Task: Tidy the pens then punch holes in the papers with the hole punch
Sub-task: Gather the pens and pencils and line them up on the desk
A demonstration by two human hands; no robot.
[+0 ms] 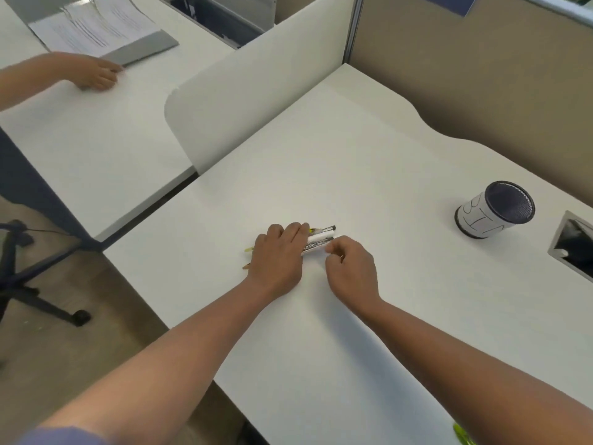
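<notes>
Pens (316, 240) lie in a small bunch near the middle of the white desk (369, 149), well apart from the pen cup (494, 210), which stands to the right of them near the desk's right edge. Cup is upright w/ a dark mesh inside and a white paper wrap w/ handwritten marks; can't read them.

Left hand (277, 258) lies palm-down over the left part of the bunch, fingers only slightly curled and pressed flat on top, covering the pens rather than wrapped round them. Two thin tips, one yellow, one brownish, stick out from under its left side. On its right side a white marker barrel w/ dark print and a dark-capped pen show.

Right hand (351, 268) is just right of the bunch, fingers curled in loosely, thumb and forefinger at the end of the white marker. Looks like touching; can't tell if it actually grips it.

Left of the pens, past a low white divider (244, 91), is a second desk (96, 139). On it, far from the pens, an open grey binder (141, 48) w/ printed papers (96, 27). Another person's hand (96, 73) rests at the binder's near edge.

Office chair base (38, 284) is on the floor left of the desk.
</notes>
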